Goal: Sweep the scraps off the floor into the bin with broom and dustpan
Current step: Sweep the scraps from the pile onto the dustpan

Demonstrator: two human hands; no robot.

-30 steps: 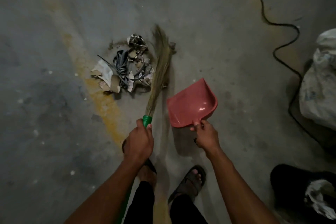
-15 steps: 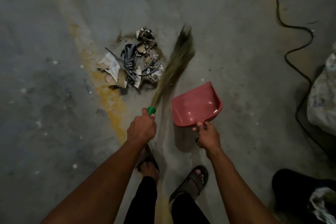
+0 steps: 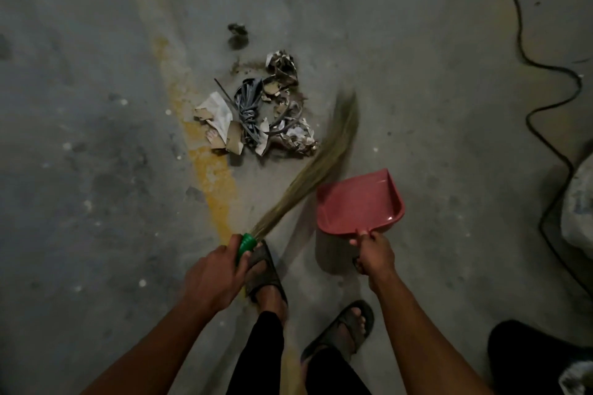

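Left hand (image 3: 213, 276) gripping broom (image 3: 324, 154), stained concrete floor (image 3: 96, 106)

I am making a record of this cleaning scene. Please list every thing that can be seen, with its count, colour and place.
scraps: one pile, grey, white and brown, on the floor, centre, left of the broom bristles
dark lump: one, blackish, on the floor beyond the pile
broom: one, straw bristles with green handle, slanting from the left hand up to the right, blurred
dustpan: one, red, right of the broom, empty
cable: one, black, winding along the right edge
pale sack: one, whitish, right edge
yellow stripe: one, on the grey floor
sandals: two, dark, on the feet
left hand: one, grips the broom handle
right hand: one, holds the dustpan handle
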